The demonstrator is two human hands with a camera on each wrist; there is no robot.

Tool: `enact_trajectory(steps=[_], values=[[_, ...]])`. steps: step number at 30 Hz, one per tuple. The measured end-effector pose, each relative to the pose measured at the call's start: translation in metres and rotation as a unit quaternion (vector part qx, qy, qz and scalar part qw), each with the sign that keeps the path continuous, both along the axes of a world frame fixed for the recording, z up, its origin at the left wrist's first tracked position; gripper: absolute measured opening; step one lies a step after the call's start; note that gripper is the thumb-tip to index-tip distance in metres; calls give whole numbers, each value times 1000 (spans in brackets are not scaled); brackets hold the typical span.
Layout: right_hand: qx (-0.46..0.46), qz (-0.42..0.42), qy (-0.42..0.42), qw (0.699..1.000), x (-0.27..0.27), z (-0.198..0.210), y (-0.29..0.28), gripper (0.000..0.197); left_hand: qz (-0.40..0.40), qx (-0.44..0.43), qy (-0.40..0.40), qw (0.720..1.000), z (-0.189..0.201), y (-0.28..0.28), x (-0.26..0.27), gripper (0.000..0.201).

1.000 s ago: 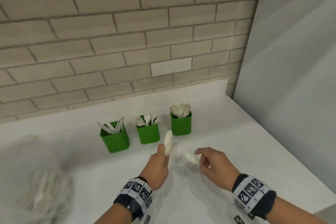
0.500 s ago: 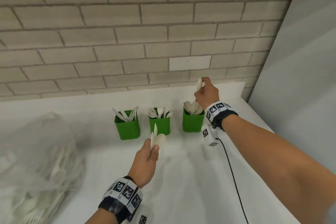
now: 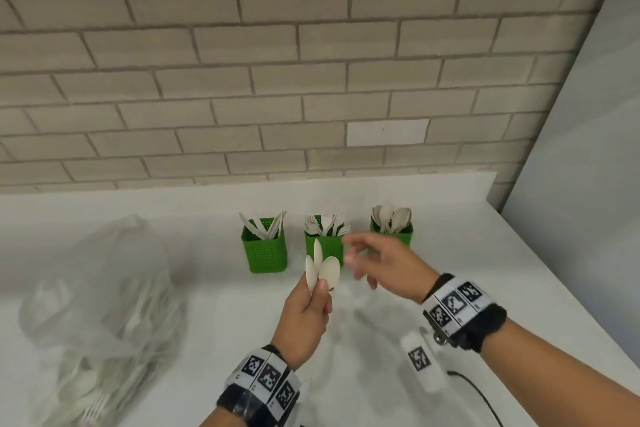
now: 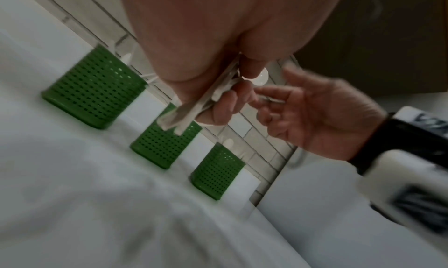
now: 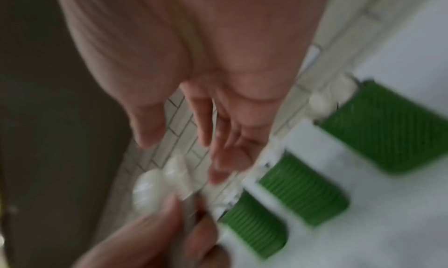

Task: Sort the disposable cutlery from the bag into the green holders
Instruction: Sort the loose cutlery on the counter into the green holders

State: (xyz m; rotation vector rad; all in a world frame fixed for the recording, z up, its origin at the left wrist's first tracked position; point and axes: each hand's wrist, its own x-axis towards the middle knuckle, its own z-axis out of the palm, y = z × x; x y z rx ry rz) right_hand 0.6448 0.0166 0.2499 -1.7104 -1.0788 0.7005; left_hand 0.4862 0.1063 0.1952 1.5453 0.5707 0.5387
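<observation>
The left hand point(image 3: 306, 317) is pinching a small fan of spoons point(image 3: 322, 269) upright in front of the middle green holder point(image 3: 323, 246). The right hand point(image 3: 384, 265), empty with fingers loosely spread, is reaching toward them. The step appears to be taking one spoon; next it likely goes to the spoon holder point(image 3: 393, 234) at right. The bag point(image 3: 100, 315) is lying at left.

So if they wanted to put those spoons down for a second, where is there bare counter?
Bare counter lies right of the spoon holder, and between the bag and the knife holder. It is crowded in front of the fork holder, where the left hand holds spoons beside the right hand.
</observation>
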Motion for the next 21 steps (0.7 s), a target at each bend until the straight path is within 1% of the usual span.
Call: enact_trajectory(steps=[1,2,5,6,7,9,11,12,13,15,17,18,20,21], values=[[-2,42,54,998,-18,0,-6,23,-12,4,-13,1000,5,-6,4,22],[12,41,70,997,-31,-2,-10,21,-24,8,-28,999,10,-12,8,25],[62,-82,80,991,-36,-13,-14,5,-49,21,-37,998,13,-24,16,33],[57,-101,86,989,-30,-14,-15,1,-52,26,-27,998,11,-25,19,34],[45,-103,86,990,-27,-12,-15,1,-51,34,-12,998,6,-23,20,35],[29,-106,50,993,-14,-6,-16,4,-39,74,23,996,-1,-20,26,30],[45,-159,-13,986,9,8,-12,12,2,143,53,988,-5,-13,32,23],[61,-195,-51,978,25,16,-7,15,26,159,56,985,-6,-10,34,21],[73,-227,-96,966,46,21,0,17,42,157,55,985,-5,-8,35,20],[71,-279,-177,941,85,27,18,19,42,155,64,985,-1,-4,36,21],[25,-296,-228,927,118,19,37,20,33,180,81,980,1,-2,40,23],[-11,-291,-239,926,130,10,44,21,28,179,83,980,2,1,44,25],[-89,-267,-235,930,140,-10,52,24,11,152,81,985,11,7,57,27],[-121,-251,-224,934,140,-17,51,29,3,130,78,988,17,11,66,27]])
